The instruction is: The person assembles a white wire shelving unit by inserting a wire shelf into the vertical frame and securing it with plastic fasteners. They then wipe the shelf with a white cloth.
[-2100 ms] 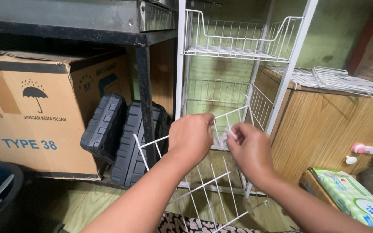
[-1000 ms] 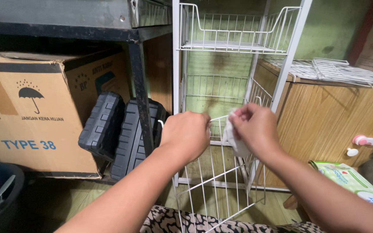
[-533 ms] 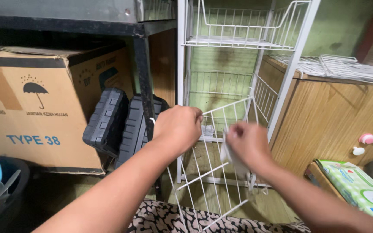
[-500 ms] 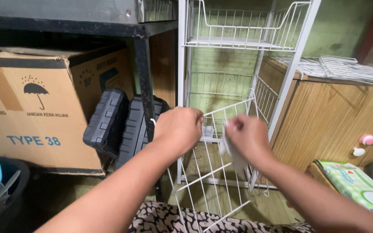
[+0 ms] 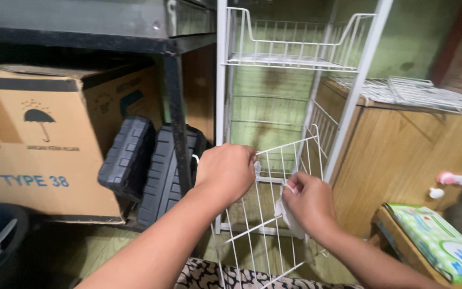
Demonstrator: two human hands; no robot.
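A loose white wire basket [image 5: 266,214] is tilted up in front of me. My left hand [image 5: 225,171] grips its upper rim at the left corner. My right hand [image 5: 307,206] holds a small white cloth [image 5: 290,220] pressed against the basket's wires. Behind stands a tall white wire rack [image 5: 290,59] with one basket fixed near its top.
A cardboard box [image 5: 38,144] sits under a dark metal shelf [image 5: 92,27] at left, with two black ribbed cases [image 5: 151,166] beside it. A wooden cabinet [image 5: 413,150] at right carries another wire basket [image 5: 418,93]. A green wipes pack [image 5: 445,243] lies lower right.
The basket has dropped slightly and tilted; my right hand with the cloth has slid down along the wires. My left hand keeps its grip on the rim.
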